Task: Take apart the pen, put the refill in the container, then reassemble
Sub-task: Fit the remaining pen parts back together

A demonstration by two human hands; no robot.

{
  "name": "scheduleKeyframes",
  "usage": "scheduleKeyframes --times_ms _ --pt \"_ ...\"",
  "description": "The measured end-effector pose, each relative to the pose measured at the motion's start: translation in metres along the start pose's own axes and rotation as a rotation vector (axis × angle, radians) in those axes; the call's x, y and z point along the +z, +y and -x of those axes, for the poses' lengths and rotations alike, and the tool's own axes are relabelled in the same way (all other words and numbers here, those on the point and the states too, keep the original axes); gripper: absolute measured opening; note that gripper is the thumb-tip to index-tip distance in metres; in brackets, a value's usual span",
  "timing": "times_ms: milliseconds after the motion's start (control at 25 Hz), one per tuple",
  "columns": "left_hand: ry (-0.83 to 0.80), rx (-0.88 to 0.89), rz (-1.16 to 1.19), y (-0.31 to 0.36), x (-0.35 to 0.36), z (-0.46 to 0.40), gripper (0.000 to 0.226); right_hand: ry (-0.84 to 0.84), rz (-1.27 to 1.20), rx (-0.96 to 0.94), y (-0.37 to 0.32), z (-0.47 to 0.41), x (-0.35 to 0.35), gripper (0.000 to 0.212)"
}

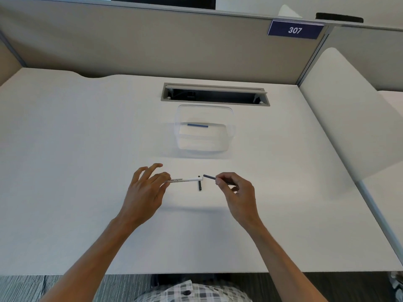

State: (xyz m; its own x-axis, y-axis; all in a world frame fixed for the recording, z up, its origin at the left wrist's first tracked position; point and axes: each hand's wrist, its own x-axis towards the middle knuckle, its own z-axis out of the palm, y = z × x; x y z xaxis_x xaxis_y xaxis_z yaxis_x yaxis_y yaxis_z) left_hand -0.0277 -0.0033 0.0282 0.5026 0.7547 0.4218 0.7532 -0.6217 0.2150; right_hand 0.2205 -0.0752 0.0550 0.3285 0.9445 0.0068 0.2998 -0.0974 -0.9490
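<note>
Head view looks down on one white worktop [76, 149] enclosed by grey partition panels, and on it two bare hands work near the front edge at the middle. One left hand [146, 188] pinches the end of one white pen barrel [184, 180] with small dark print along its side, thumb and forefinger closed on it while the other fingers spread loose above. That barrel is held level, running left to right, with a dark band at its right end. One right hand [236, 188] has its fingertips closed on one short dark blue-grey pen piece [209, 176], whose free end points left toward the barrel's right end; the two ends are near each other, though whether they touch cannot be told. One more short dark pen part [199, 185] lies just under the barrel's right end, pointing toward the front edge. Farther back, at the middle of the worktop, stands one clear plastic rectangular container [229, 136], and inside it lies one thin blue refill [197, 125], flat and running left to right. Behind the container, near the back edge, is one long grey cable slot [214, 101] with its flap raised. One blue sign [294, 30] reading 307 hangs on the back partition toward the right corner.
</note>
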Motion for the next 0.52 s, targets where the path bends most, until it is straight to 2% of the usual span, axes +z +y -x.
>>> scheduleKeyframes --times_ms 520 --pt "0.017 -0.025 0.033 0.0081 -0.0078 0.0005 0.034 0.015 -0.007 -0.019 -0.0096 0.0103 -0.0087 0.009"
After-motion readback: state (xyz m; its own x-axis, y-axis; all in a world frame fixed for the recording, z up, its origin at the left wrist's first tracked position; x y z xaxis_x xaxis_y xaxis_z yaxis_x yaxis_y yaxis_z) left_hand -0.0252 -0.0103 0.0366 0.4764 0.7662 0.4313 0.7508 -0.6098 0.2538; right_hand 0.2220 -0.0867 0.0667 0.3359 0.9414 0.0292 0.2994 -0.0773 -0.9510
